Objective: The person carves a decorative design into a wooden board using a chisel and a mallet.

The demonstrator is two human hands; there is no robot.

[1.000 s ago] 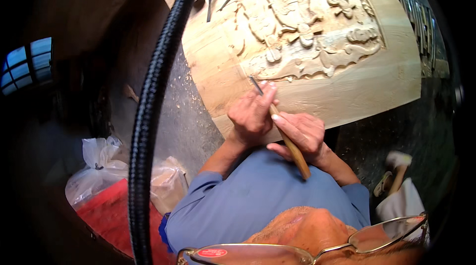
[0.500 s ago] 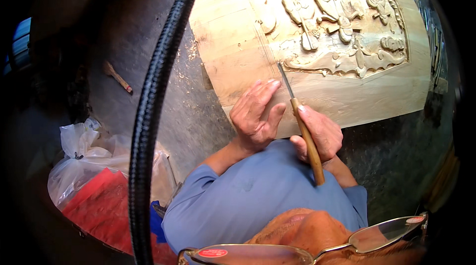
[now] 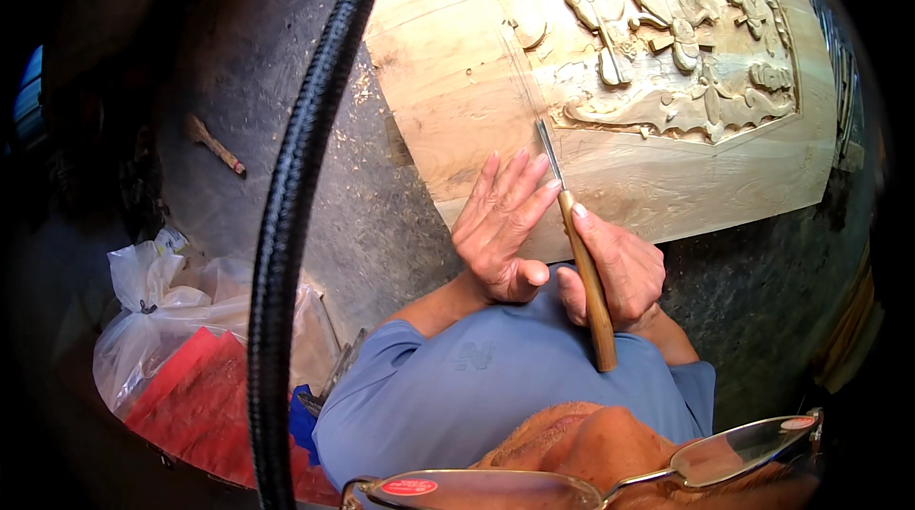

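Observation:
My right hand [image 3: 620, 272] grips the wooden handle of a carving chisel [image 3: 591, 286], its thumb lying along the upper handle. The chisel's metal blade slants up and left, its tip by the lower left corner of the carved relief [image 3: 681, 110]. Beside the blade, my left hand [image 3: 502, 224] hovers over the near part of the pale wooden board [image 3: 434, 119] with its fingers spread. Its fingertips come close to the blade; whether they touch it I cannot tell. Raised figures and a scalloped border make up the relief.
A thick black braided cable [image 3: 303, 176] crosses the view from top to bottom. On the grey floor [image 3: 253, 62] at the left lies a wooden-handled tool [image 3: 217, 146]. Clear plastic bags [image 3: 157, 310] and red sheeting [image 3: 195, 410] sit at the lower left. Part of another tool lies at the board's top edge.
My left hand has spread its fingers and turned its thumb downward. The right hand still holds the chisel, its handle slightly lower. The relief appears a little higher and farther right in view.

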